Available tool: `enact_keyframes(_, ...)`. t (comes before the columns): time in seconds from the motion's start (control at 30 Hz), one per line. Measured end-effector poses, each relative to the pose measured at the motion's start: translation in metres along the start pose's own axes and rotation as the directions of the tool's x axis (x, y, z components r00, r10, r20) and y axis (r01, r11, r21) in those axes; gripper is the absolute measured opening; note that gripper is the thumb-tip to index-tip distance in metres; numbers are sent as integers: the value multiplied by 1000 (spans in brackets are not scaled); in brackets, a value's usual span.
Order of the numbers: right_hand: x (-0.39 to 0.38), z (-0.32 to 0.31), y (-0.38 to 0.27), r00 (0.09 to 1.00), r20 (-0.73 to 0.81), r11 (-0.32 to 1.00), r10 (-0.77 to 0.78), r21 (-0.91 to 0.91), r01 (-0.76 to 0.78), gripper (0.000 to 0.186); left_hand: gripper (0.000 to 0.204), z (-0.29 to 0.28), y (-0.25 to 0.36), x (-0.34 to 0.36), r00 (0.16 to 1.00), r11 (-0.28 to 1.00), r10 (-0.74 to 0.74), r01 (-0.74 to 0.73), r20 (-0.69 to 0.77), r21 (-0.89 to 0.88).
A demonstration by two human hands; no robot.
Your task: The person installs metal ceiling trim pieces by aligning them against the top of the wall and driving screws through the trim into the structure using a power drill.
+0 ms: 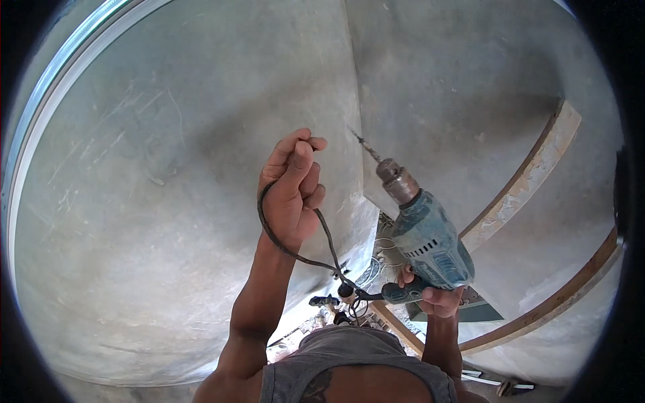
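My left hand (293, 188) is raised in front of the grey wall, fingers curled and thumb tip pressed toward the forefinger. Whatever is pinched there, if anything, is too small to make out. A dark power cord (274, 235) loops around this hand; both strands run down to the rear of the drill handle. My right hand (441, 302) grips the handle of a worn blue-green power drill (433, 245). The drill is tilted up and to the left. A thin drill bit (369, 149) sits in its metal chuck (398, 181), the tip close to the wall corner.
Grey plastered walls (161, 255) meet at a vertical corner ahead. Two rough-edged ledges (524, 178) (564, 305) jut from the right wall. A pale frame (40, 114) curves along the left. Below lie a wooden plank (398, 327), loose wires and rubble.
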State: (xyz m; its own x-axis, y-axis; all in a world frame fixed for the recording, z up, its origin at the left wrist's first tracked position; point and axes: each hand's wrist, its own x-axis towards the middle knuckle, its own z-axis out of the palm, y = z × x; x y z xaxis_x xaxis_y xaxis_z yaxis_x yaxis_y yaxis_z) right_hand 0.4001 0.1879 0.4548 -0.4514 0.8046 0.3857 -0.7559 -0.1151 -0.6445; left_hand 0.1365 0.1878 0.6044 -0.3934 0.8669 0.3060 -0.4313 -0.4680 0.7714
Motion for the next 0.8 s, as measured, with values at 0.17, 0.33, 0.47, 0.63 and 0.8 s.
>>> enact_keyframes(0.17, -2, 0, 4, 998, 24, 989, -53, -134, 56, 76, 23, 5, -7, 4, 995, 999, -23, 27, 98, -43)
enact_keyframes(0.33, -1, -1, 1, 994, 89, 994, -68, -78, 75, 70, 22, 10, -11, 5, 997, 998, -18, 22, 78, -55)
enact_keyframes(0.47, 1, -5, 5, 991, 102, 993, -88, -75, 96, 68, 22, 11, -16, 13, 995, 996, -52, 58, 88, -65)
enact_keyframes(0.63, 6, -7, 3, 987, 122, 989, -106, -90, 117, 67, 23, 15, -15, 16, 994, 994, -36, 46, 100, -96)
enact_keyframes(0.8, 15, 1, 0, 999, 18, 1000, -31, 4, 31, 71, 24, -8, 3, 30, 1000, 997, -1, -1, -24, -78)
